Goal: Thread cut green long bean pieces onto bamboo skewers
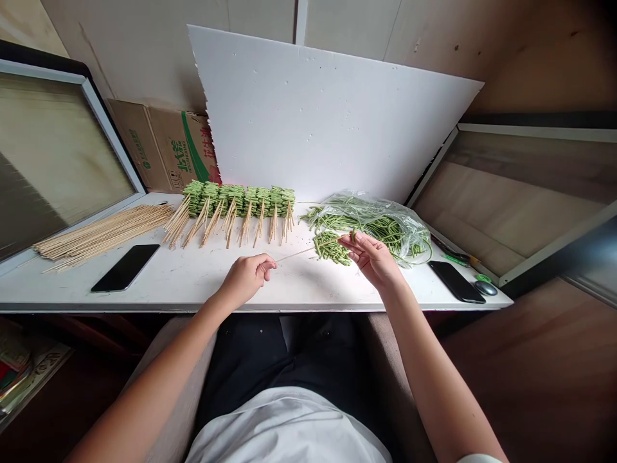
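Note:
My left hand [248, 278] is closed on one end of a thin wooden skewer [295, 254], which points right and slightly up. Pinched in the fingers of my right hand [371, 254] is a short piece of green bean [354, 235], near the skewer's far end; whether the skewer pierces it I cannot make out. Just left of that hand lies a pile of cut green bean pieces [331, 248]. Behind it, long uncut green beans [385, 226] spill from a clear plastic bag [409, 222]. Finished-looking bean skewers [241, 200] are stacked in rows at the back.
Many bare skewers [110, 233] lie at the left beside a black phone [125, 268]. Another phone [456, 281] and a round dark object [485, 288] are at the right. A white foam board [318, 116] and cardboard box [166, 145] stand behind the white table [193, 283].

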